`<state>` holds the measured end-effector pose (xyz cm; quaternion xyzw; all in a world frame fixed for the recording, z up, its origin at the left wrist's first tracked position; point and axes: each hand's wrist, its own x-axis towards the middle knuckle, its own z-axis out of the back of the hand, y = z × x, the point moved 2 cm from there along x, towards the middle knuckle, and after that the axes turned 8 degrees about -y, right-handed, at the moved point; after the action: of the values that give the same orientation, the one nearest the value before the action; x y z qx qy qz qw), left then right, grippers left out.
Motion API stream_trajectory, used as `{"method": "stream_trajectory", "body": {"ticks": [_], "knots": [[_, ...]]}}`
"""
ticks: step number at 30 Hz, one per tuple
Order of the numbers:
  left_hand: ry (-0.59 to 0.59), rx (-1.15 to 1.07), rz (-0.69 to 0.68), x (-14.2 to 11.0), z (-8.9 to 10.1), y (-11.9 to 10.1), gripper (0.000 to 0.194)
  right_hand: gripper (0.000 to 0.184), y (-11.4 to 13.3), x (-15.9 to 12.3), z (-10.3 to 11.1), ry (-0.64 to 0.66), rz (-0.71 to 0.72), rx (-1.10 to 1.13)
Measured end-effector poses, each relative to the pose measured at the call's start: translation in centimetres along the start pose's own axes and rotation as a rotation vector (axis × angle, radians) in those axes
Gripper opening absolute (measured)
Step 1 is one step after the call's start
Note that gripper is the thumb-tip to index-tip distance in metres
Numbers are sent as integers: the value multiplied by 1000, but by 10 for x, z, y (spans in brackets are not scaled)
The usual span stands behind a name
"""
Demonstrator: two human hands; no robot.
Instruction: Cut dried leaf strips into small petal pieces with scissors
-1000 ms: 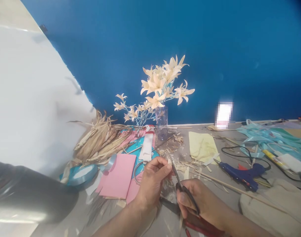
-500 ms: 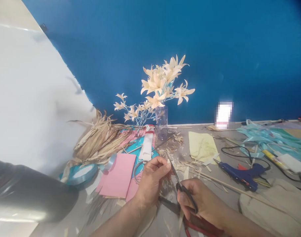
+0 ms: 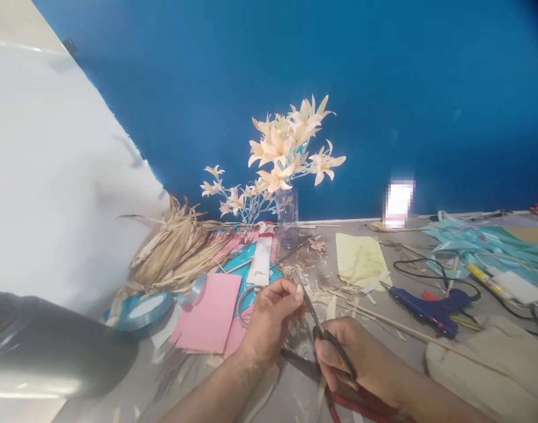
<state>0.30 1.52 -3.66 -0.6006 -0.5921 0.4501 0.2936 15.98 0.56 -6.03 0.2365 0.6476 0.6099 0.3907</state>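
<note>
Black-handled scissors (image 3: 311, 310) are in my right hand (image 3: 354, 355), its fingers wrapped around the handle loops. Their blades point up and to the left, reaching the fingertips of my left hand (image 3: 272, 314). Between thumb and forefinger, that hand pinches a small pale piece (image 3: 300, 289), perhaps dried husk, right beside the blades. Whether the blades are touching it I cannot tell. Beneath my right wrist lies a larger tool with red handles (image 3: 346, 402), partly covered.
Cream flowers (image 3: 275, 147) stand in a clear vase (image 3: 288, 220) behind my hands. To the left are dried husks (image 3: 171, 249), pink sheets (image 3: 211, 311) and a blue ribbon roll (image 3: 140, 310). A blue glue gun (image 3: 427, 305), its cord, a stick and yellow paper (image 3: 361, 261) lie right.
The view has shifted very slightly, so everything sits a little further left. Both hands keep nearly the same pose, with the scissors still beside the left fingertips.
</note>
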Motion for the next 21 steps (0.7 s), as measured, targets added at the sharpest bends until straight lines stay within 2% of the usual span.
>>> {"method": "stream_trajectory", "body": {"ticks": [8, 12, 21], "knots": [[9, -2, 12, 0, 1, 1, 19, 72, 1, 0, -3, -12, -56, 75], [16, -79, 62, 2, 2, 6, 22, 72, 5, -1, -3, -26, -15, 107], [-55, -100, 53, 3, 2, 8, 25, 65, -2, 2, -7, -27, -26, 113]]}}
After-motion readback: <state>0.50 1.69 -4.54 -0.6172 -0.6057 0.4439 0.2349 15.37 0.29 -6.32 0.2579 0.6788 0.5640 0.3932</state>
